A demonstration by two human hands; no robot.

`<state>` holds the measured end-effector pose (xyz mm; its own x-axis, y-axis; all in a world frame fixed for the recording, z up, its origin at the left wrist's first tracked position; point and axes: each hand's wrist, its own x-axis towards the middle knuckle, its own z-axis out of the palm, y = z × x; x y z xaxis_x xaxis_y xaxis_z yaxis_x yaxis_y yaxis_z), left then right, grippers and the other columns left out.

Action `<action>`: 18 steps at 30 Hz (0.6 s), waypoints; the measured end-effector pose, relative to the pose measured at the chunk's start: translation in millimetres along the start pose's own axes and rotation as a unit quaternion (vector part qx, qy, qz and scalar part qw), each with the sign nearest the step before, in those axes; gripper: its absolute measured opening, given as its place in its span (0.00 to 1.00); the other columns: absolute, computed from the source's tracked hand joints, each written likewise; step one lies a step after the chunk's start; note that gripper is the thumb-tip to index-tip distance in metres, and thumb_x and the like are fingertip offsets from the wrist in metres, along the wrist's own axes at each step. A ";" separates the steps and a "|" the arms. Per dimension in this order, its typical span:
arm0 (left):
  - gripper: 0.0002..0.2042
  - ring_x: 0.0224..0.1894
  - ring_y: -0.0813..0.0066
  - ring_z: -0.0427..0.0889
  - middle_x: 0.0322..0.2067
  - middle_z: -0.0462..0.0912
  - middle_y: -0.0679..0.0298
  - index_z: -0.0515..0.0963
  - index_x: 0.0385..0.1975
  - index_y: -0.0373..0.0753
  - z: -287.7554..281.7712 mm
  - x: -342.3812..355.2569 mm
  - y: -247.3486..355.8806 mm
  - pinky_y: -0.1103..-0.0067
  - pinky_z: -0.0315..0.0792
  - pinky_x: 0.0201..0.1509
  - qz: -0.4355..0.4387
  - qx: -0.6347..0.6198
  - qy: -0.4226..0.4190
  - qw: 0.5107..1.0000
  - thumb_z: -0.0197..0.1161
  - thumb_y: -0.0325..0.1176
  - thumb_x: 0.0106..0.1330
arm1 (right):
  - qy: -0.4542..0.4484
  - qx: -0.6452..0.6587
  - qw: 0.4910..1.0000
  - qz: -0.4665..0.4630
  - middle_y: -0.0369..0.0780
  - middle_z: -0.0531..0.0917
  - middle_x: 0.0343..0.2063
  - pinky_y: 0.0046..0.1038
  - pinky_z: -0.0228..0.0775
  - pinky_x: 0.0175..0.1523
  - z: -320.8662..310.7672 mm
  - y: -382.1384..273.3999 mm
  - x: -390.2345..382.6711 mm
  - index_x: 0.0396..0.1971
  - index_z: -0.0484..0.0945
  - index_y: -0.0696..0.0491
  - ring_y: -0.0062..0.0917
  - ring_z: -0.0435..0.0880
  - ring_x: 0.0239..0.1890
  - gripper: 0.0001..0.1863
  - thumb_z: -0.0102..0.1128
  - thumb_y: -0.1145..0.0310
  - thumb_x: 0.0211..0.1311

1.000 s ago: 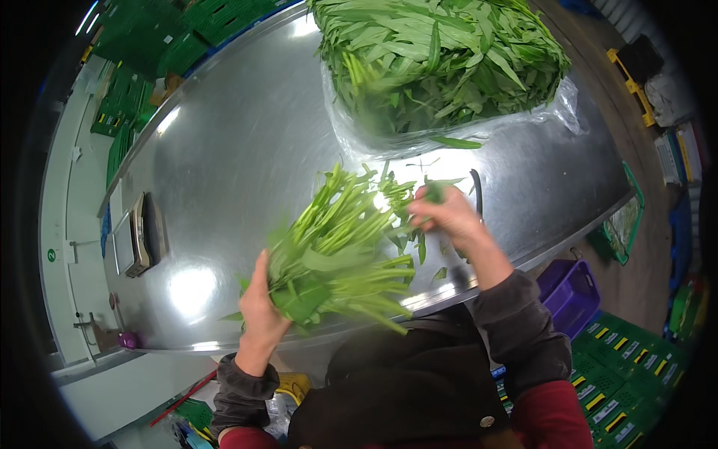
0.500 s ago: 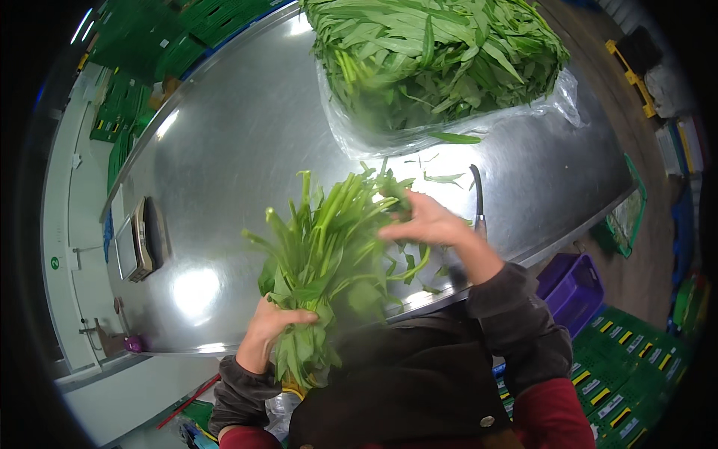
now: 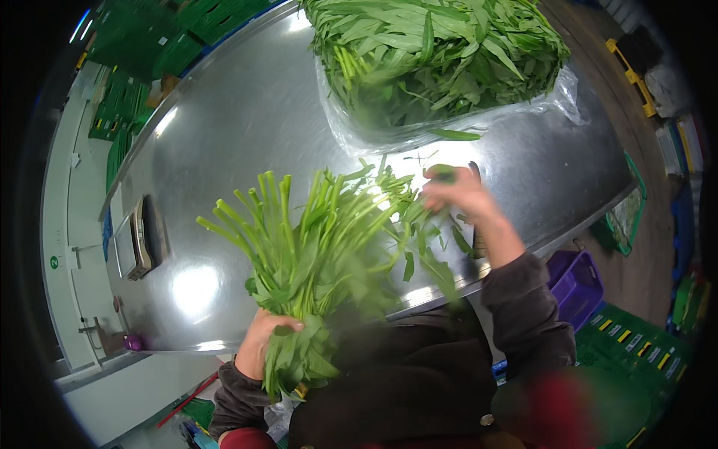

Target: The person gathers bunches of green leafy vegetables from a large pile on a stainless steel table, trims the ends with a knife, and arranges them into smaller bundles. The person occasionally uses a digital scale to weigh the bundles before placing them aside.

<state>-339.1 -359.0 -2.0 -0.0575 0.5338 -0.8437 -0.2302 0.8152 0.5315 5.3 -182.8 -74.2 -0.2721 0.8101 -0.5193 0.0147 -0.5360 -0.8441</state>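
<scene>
Right grip shifted rightward | partly hides knife | purple crate near

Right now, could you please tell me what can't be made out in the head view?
In the head view:
- Left hand: most fingers are hidden behind the held bunch of greens.
- Right hand: blurred, so its hold on any leaf is unclear.
- Leaf pile: far side cut off by the top edge.
- Green crates: labels too small to read.

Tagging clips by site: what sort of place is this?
Probably a produce packing or prep room: a broad metal table, a big heap of leafy greens on clear plastic, and stacked green crates beyond the table.
</scene>
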 end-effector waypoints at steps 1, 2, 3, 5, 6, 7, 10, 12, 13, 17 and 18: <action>0.29 0.40 0.62 0.81 0.40 0.80 0.54 0.71 0.50 0.28 -6.9 0.1 -2.3 0.72 0.76 0.43 0.011 0.030 0.007 0.999 0.62 0.13 0.41 | 0.017 0.005 1.000 -0.006 0.40 0.82 0.24 0.20 0.74 0.30 -31.7 11.4 6.9 0.43 0.76 0.61 0.19 0.81 0.24 0.21 0.69 0.69 0.50; 0.29 0.40 0.62 0.81 0.40 0.80 0.54 0.72 0.50 0.28 -6.1 0.9 -3.1 0.72 0.76 0.43 0.012 0.022 0.006 1.000 0.62 0.13 0.41 | 0.036 0.010 0.999 -0.014 0.40 0.82 0.23 0.20 0.74 0.30 -39.6 4.6 5.0 0.43 0.77 0.60 0.19 0.80 0.23 0.19 0.68 0.70 0.50; 0.29 0.40 0.62 0.81 0.40 0.80 0.54 0.72 0.50 0.28 -4.3 1.5 -3.7 0.72 0.76 0.43 0.014 0.013 0.005 1.000 0.63 0.13 0.41 | -0.023 -0.048 0.998 0.027 0.40 0.82 0.23 0.21 0.74 0.31 -34.5 6.8 -1.1 0.44 0.76 0.60 0.19 0.80 0.24 0.20 0.68 0.70 0.51; 0.30 0.43 0.64 0.81 0.43 0.80 0.55 0.70 0.52 0.29 -11.8 15.4 -11.3 0.72 0.75 0.45 0.027 0.041 -0.012 0.999 0.65 0.15 0.42 | -0.206 -0.017 0.976 0.073 0.41 0.84 0.28 0.20 0.75 0.36 3.0 23.4 -13.2 0.54 0.69 0.60 0.21 0.82 0.28 0.32 0.71 0.65 0.50; 0.30 0.44 0.64 0.80 0.43 0.80 0.55 0.70 0.53 0.30 -6.1 17.1 -11.3 0.73 0.75 0.46 0.057 0.040 -0.028 0.997 0.65 0.15 0.42 | -0.220 -0.014 0.975 0.032 0.41 0.84 0.31 0.20 0.74 0.37 32.8 25.3 -20.1 0.57 0.67 0.59 0.23 0.82 0.29 0.36 0.72 0.63 0.50; 0.31 0.45 0.65 0.80 0.44 0.79 0.56 0.69 0.53 0.30 3.9 16.2 -12.6 0.73 0.75 0.46 0.088 0.038 -0.039 0.995 0.66 0.15 0.43 | -0.226 -0.040 0.971 0.068 0.41 0.83 0.30 0.20 0.74 0.35 47.5 26.4 -18.5 0.57 0.66 0.61 0.22 0.81 0.29 0.36 0.71 0.61 0.51; 0.33 0.47 0.65 0.79 0.46 0.78 0.57 0.68 0.55 0.31 17.8 9.0 -5.7 0.72 0.74 0.48 0.107 0.058 -0.053 0.991 0.66 0.16 0.42 | -0.200 -0.088 0.968 0.120 0.38 0.82 0.28 0.18 0.71 0.28 71.9 17.6 -21.0 0.54 0.66 0.65 0.20 0.79 0.25 0.36 0.66 0.53 0.55; 0.34 0.46 0.64 0.79 0.47 0.78 0.56 0.68 0.55 0.31 5.2 3.1 -6.9 0.72 0.75 0.48 0.081 0.071 -0.043 0.993 0.66 0.16 0.41 | -0.177 -0.084 0.976 0.095 0.34 0.76 0.21 0.17 0.56 0.15 37.9 -3.6 -11.9 0.51 0.68 0.67 0.13 0.61 0.09 0.28 0.64 0.63 0.58; 0.35 0.47 0.63 0.79 0.46 0.78 0.55 0.67 0.56 0.30 -0.4 3.9 -11.0 0.72 0.75 0.48 0.084 0.050 -0.062 0.993 0.65 0.15 0.40 | -0.164 0.079 0.982 0.051 0.32 0.75 0.20 0.17 0.55 0.14 0.9 -2.2 -8.0 0.51 0.68 0.65 0.12 0.59 0.09 0.26 0.62 0.63 0.59; 0.25 0.28 0.67 0.82 0.31 0.82 0.57 0.75 0.46 0.29 -11.7 3.1 -21.9 0.74 0.77 0.32 0.062 0.012 -0.024 0.998 0.64 0.17 0.41 | -0.135 0.142 0.981 -0.002 0.33 0.79 0.24 0.18 0.66 0.22 -42.0 17.1 14.7 0.56 0.67 0.58 0.15 0.72 0.16 0.28 0.64 0.63 0.57; 0.25 0.27 0.68 0.81 0.31 0.82 0.58 0.75 0.46 0.30 -5.5 -2.0 -18.3 0.74 0.77 0.32 0.057 0.009 -0.019 0.998 0.63 0.16 0.41 | -0.059 -0.141 0.988 0.034 0.35 0.81 0.26 0.19 0.72 0.27 -24.3 14.5 7.6 0.57 0.66 0.56 0.17 0.78 0.20 0.31 0.66 0.62 0.56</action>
<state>-340.2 -376.2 -10.4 -0.0452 0.6306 -0.7748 -0.2069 0.7528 0.6248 26.9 -178.6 -93.7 -0.3712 0.7324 -0.5708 0.2991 -0.4877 -0.8202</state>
